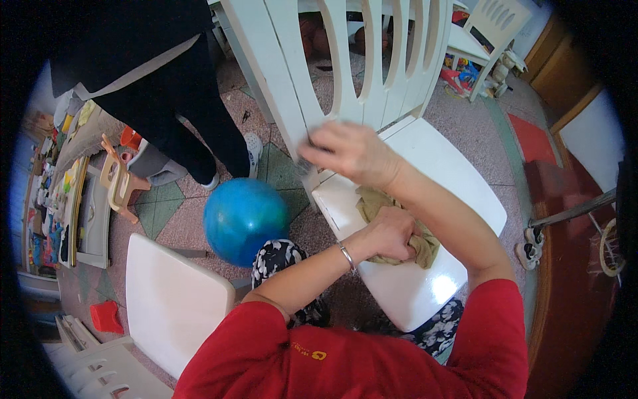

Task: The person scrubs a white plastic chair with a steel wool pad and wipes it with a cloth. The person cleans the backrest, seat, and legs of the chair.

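A white wooden chair stands before me, its glossy seat (448, 164) below my hands and its slatted back (284, 65) rising beyond them. My left hand (394, 233), with a silver bangle at the wrist, presses on a crumpled olive-green cloth (426, 247) lying on the seat. The fingers are curled into the cloth. Across and above it reaches my right arm; my right hand (346, 152) is at the lower side post of the chair back. Motion blurs its bent fingers, and a small grey thing (303, 168) shows at their tips, too blurred to name.
A blue exercise ball (245, 222) rests on the floor near a standing person (169, 99) in dark trousers. Another white chair (174, 299) is at lower left, with a red plastic stool (106, 317) beyond. A small child's chair (119, 182) and shoes (528, 249) also stand about.
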The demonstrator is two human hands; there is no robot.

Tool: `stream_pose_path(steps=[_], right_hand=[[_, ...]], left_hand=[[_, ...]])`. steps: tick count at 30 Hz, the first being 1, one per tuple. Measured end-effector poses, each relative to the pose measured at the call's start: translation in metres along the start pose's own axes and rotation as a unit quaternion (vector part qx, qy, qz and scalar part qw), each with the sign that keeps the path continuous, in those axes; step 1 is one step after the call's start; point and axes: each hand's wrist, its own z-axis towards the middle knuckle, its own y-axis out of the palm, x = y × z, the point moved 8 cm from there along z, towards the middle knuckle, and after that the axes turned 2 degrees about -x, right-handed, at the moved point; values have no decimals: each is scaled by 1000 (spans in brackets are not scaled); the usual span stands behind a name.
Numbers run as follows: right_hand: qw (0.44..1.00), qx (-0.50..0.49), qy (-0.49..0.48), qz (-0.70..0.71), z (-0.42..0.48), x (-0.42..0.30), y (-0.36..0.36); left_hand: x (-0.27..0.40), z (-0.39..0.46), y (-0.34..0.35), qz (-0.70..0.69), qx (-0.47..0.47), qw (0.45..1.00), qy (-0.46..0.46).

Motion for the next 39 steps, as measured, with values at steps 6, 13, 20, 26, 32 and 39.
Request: stream_pose_path(steps=[6, 13, 20, 26, 32, 39], right_hand=[[946, 307, 56, -92, 93, 65, -108], [997, -35, 50, 52, -47, 0, 11], [971, 183, 154, 4, 38, 27, -50], [927, 300, 221, -44, 104, 73, -107], [890, 370, 225, -144, 135, 151, -141], [730, 324, 583, -150, -101, 290, -129]], left_hand=[[9, -3, -2, 6, 62, 997, 45], [11, -1, -5, -17, 80, 996, 29], [15, -5, -26, 19, 51, 999, -6], [10, -8, -10, 32, 88, 994, 51], [0, -9, 1, 51, 11, 998, -26], [3, -4, 7, 52, -34, 998, -8]])
